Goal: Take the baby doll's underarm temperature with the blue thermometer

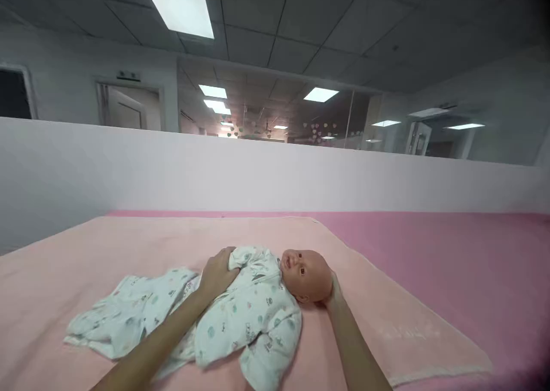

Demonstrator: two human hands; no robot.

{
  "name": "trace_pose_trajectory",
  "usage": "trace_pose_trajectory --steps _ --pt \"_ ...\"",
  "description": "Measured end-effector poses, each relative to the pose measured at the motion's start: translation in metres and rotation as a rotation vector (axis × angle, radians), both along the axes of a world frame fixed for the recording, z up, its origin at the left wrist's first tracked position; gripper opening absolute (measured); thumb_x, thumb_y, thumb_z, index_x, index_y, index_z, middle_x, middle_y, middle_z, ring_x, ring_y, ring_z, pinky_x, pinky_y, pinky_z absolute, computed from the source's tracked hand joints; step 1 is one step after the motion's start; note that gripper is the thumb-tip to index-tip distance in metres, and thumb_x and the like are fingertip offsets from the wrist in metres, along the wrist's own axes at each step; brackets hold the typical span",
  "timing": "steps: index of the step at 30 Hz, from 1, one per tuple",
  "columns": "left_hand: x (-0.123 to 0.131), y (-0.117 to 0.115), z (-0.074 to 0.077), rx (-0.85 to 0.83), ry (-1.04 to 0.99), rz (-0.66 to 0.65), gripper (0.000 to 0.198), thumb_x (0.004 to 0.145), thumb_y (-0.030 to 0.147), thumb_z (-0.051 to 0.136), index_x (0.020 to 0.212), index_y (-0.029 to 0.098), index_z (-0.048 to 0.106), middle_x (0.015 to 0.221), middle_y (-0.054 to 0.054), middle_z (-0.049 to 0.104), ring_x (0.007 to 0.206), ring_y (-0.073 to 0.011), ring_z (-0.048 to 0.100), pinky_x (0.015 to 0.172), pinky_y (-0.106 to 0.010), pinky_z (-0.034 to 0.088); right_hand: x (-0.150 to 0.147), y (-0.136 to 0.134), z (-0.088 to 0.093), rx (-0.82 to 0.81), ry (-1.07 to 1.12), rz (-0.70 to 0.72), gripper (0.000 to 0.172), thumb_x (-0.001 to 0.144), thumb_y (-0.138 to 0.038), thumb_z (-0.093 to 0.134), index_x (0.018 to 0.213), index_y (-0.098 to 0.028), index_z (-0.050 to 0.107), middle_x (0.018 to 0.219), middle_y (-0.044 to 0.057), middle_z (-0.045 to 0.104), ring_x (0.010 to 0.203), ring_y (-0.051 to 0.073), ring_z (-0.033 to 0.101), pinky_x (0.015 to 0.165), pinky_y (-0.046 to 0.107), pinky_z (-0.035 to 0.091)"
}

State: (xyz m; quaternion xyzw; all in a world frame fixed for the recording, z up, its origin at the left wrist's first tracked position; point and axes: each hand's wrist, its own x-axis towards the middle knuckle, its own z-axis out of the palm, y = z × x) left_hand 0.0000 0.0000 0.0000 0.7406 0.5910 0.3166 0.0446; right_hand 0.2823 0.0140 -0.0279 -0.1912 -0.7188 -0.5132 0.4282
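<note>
A baby doll lies on its back on a pale pink blanket (129, 247), head (307, 273) toward the right. It wears a white printed romper (249, 316) whose loose legs trail off to the left. My left hand (217, 273) rests on the doll's chest with the fingers curled into the fabric near its sleeve. My right hand (333, 292) is tucked under the back of the doll's head, cupping it; most of its fingers are hidden behind the head.
The blanket covers a brighter pink surface (451, 265) that stretches to the right and rear. A low white partition wall (275, 170) runs along the back edge. Beyond it are an office ceiling with lit panels and a door (124, 110).
</note>
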Motion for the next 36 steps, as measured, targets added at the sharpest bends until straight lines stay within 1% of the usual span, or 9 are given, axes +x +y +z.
trace_pose_trajectory --steps 3,6,9,13,20,23,30,32,36 --pt "0.0 -0.001 0.0 0.002 0.009 0.001 0.042 0.069 0.028 0.045 0.111 0.024 0.042 0.11 0.0 0.053 0.1 -0.0205 0.05 0.08 -0.03 0.034 0.011 0.003 -0.01 -0.842 0.157 0.546 0.052 0.082 0.001 0.008 0.104 -0.006 0.055 0.092 0.001 0.066 0.079 0.0 0.06 0.06 0.007 0.046" --pt "0.001 -0.004 0.002 -0.008 0.006 0.003 0.041 0.069 0.028 0.045 0.11 0.024 0.043 0.11 0.0 0.053 0.1 -0.0198 0.049 0.08 -0.029 0.034 0.019 0.008 -0.02 -1.675 0.545 1.136 0.049 0.089 -0.021 0.01 0.104 -0.011 0.056 0.104 0.005 0.06 0.09 0.004 0.058 0.074 0.016 0.048" --pt "0.001 -0.006 0.005 -0.022 -0.017 -0.006 0.039 0.069 0.028 0.045 0.109 0.025 0.043 0.109 0.0 0.054 0.099 -0.0183 0.049 0.08 -0.028 0.034 0.022 0.01 -0.024 -2.144 1.031 1.447 0.038 0.085 -0.031 0.026 0.095 -0.014 0.058 0.105 0.004 0.058 0.095 0.006 0.055 0.084 0.019 0.045" --pt "0.002 -0.008 0.006 -0.036 -0.042 -0.012 0.04 0.07 0.029 0.045 0.11 0.025 0.042 0.109 0.0 0.053 0.098 -0.0178 0.049 0.08 -0.028 0.035 0.019 0.008 -0.017 -2.238 1.408 1.534 0.038 0.085 -0.028 0.023 0.088 -0.012 0.057 0.099 0.005 0.059 0.089 0.005 0.055 0.08 0.018 0.046" --pt "0.002 -0.007 0.005 -0.026 -0.061 -0.017 0.038 0.07 0.031 0.045 0.108 0.027 0.043 0.107 0.001 0.054 0.096 -0.0183 0.049 0.08 -0.03 0.035 0.015 0.003 -0.013 -2.188 1.406 1.539 0.045 0.087 -0.029 0.015 0.089 -0.012 0.057 0.098 0.004 0.059 0.089 0.005 0.055 0.08 0.017 0.046" --pt "0.001 -0.008 0.005 -0.03 -0.065 -0.018 0.038 0.07 0.03 0.045 0.108 0.026 0.043 0.108 0.001 0.054 0.097 -0.0183 0.049 0.08 -0.03 0.035 0.016 0.001 -0.008 -2.226 1.255 1.473 0.041 0.086 -0.025 0.017 0.091 -0.012 0.056 0.098 0.003 0.059 0.089 0.004 0.055 0.08 0.016 0.045" --pt "0.002 -0.009 0.007 -0.033 -0.059 -0.02 0.039 0.069 0.029 0.045 0.108 0.026 0.043 0.107 0.0 0.054 0.096 -0.0183 0.05 0.079 -0.029 0.035 0.003 -0.002 0.03 -2.458 0.663 1.273 0.038 0.084 -0.032 0.028 0.105 -0.01 0.051 0.108 0.01 0.054 0.099 0.013 0.053 0.086 0.032 0.046" --pt "0.002 -0.008 0.007 -0.032 -0.055 -0.021 0.039 0.07 0.029 0.045 0.108 0.025 0.043 0.107 0.0 0.054 0.096 -0.0179 0.05 0.079 -0.028 0.035 0.002 -0.002 0.027 -2.408 0.611 1.302 0.038 0.084 -0.032 0.028 0.103 -0.01 0.052 0.108 0.009 0.055 0.098 0.011 0.053 0.085 0.03 0.046" --pt "0.002 -0.008 0.006 -0.026 -0.054 -0.016 0.038 0.07 0.029 0.045 0.108 0.026 0.044 0.107 0.0 0.054 0.096 -0.0173 0.05 0.078 -0.027 0.035 0.004 -0.005 0.006 -2.09 0.791 1.463 0.035 0.083 -0.029 0.03 0.096 -0.011 0.057 0.102 0.003 0.059 0.092 0.004 0.055 0.079 0.016 0.047"
